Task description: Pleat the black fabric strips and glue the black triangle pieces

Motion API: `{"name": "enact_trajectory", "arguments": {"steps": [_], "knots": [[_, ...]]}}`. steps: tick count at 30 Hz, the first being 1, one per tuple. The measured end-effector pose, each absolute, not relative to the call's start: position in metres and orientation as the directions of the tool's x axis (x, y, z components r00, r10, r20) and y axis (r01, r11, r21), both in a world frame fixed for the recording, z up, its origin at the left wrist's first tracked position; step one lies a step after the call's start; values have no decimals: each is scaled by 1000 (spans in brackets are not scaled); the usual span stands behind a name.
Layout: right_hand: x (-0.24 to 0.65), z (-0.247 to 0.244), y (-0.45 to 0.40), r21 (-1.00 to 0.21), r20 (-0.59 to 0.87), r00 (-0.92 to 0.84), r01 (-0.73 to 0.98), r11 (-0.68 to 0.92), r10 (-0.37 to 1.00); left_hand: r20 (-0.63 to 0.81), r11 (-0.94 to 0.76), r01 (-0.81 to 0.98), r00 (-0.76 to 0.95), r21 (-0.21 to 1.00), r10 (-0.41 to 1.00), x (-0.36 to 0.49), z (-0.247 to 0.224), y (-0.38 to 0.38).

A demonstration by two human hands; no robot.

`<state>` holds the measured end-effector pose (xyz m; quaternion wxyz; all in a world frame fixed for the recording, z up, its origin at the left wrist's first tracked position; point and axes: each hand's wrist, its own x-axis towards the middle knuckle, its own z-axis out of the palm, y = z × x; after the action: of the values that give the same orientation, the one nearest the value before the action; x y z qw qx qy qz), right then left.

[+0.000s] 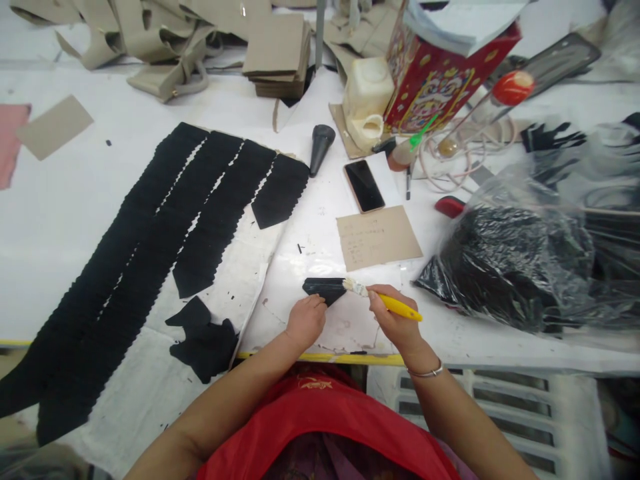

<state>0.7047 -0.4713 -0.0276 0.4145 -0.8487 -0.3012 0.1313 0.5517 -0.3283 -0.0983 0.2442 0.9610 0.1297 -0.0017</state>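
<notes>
The right hand (395,321) is closed around the yellow handle of a brush (400,307), its fingers wrapped over part of the handle, while the tail end sticks out beyond them. The pale bristles meet the right end of a small black piece (323,287), which lies on the white table (285,320) directly in front of the person. How hard the bristles press cannot be told.

The left hand (306,321) has its fingertips at the lower edge of that same piece, covering part of it; whether they pinch it or only hold it down cannot be made out, since the thumb and the underside of the fingers are hidden.

To the left, rows of black pieces (165,220) with jagged edges run off the lower left edge of the view, lying so close that single outlines are hard to separate. Near the left forearm, several loose black pieces (207,343) overlap in a heap, too tangled to count.

A card (379,237) beyond the brush bears faint, unreadable writing. On the right, shiny clear plastic (520,247) blurs the dark contents underneath. A red box (440,80) is cut off at the top.
</notes>
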Motion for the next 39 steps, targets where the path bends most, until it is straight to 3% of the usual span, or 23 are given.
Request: {"name": "enact_trajectory", "arguments": {"steps": [4,6,11,15,17,19,22,26,28,30,34,39], "knots": [[701,-29,-465,-878,10,906,210,-430,424,-238,-556,456,876,695,420,561,-90,-314],[697,-37,-464,-886,48,917,221,-408,395,-324,-354,518,816,779,478,564,-91,-305],[675,-78,-454,-737,162,684,563,-373,711,-413,-98,547,725,831,551,563,-93,-295],[660,-110,-446,-598,194,589,704,-382,784,-439,52,534,631,844,640,567,-70,-288],[658,-114,-447,-584,194,589,712,-389,785,-293,-35,461,620,887,728,577,-56,-277],[663,-108,-452,-595,210,595,708,-381,776,-47,-279,394,645,876,762,591,-49,-263],[678,-84,-463,-614,256,638,687,-388,726,185,-672,338,793,659,580,610,-55,-247],[701,-47,-474,-732,239,804,518,-443,544,179,-882,267,917,388,356,596,-81,-261],[707,-34,-470,-850,113,876,329,-411,468,162,-934,137,967,330,199,573,-94,-285],[707,-27,-458,-915,-66,872,141,-379,484,130,-955,-44,991,293,-5,549,-104,-312],[690,-31,-421,-908,-324,702,-43,-417,634,51,-974,-9,999,227,3,525,-118,-345],[669,-52,-396,-899,-354,590,-1,-437,726,-25,-972,-17,999,234,-23,524,-125,-346]]}}
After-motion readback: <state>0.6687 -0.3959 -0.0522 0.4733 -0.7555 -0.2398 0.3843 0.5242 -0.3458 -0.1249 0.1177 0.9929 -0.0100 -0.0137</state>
